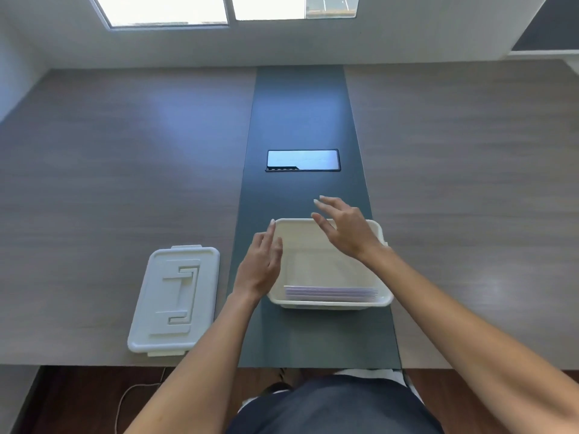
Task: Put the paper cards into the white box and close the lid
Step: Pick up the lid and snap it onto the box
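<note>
The white box [329, 264] sits open on the desk [125, 183] at lower centre of the frame, with the paper cards [332, 292] stacked inside against its near wall. The lid [175, 300] lies flat on the desk at lower left, apart from the box. The left hand [260, 267] at the box's left rim and the right hand [344, 228] above its far right corner both have fingers spread, gripping nothing.

Wood-grain table [125, 183] fills most of the view, with a dark grey centre strip [300, 120] running from 6 to 12 o'clock and a glossy rectangular hatch [303, 160] set in it. Pale wall [407, 39] at 12 o'clock carries two bright windows [169, 9], whose light gives bluish glare on the tabletop at 10 o'clock. Dark wooden floor [78, 399] at 7 o'clock, a thin white cable [125, 399] lying on it.
</note>
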Tool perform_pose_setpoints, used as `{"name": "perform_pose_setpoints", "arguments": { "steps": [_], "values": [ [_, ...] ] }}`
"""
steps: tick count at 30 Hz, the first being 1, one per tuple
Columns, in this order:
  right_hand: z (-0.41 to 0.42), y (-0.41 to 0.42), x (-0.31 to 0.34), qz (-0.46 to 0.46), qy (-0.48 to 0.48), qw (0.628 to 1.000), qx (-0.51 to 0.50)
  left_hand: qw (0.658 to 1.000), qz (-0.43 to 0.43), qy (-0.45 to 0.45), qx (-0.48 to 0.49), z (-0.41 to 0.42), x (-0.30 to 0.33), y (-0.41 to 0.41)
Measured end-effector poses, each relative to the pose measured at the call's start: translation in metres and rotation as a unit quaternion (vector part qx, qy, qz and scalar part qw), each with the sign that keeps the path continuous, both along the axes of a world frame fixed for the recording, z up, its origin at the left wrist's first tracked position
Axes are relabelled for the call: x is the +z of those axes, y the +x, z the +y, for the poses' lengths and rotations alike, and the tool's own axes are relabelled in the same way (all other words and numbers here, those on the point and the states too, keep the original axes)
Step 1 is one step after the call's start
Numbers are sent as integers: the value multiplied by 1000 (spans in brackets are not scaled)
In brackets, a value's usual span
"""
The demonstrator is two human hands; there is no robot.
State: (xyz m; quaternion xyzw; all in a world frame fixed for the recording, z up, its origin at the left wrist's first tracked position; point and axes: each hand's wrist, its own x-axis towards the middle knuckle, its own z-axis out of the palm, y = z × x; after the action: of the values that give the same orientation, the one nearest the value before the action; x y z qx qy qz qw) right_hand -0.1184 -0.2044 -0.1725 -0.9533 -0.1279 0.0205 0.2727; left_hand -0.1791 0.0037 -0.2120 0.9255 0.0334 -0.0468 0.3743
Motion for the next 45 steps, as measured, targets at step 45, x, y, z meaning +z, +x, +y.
{"name": "perform_pose_setpoints", "arguments": {
  "steps": [45],
  "values": [
    [303, 38, -90, 263, -149, 927, 221, 743, 170, -191, 619, 175, -53, -132]
  ]
}}
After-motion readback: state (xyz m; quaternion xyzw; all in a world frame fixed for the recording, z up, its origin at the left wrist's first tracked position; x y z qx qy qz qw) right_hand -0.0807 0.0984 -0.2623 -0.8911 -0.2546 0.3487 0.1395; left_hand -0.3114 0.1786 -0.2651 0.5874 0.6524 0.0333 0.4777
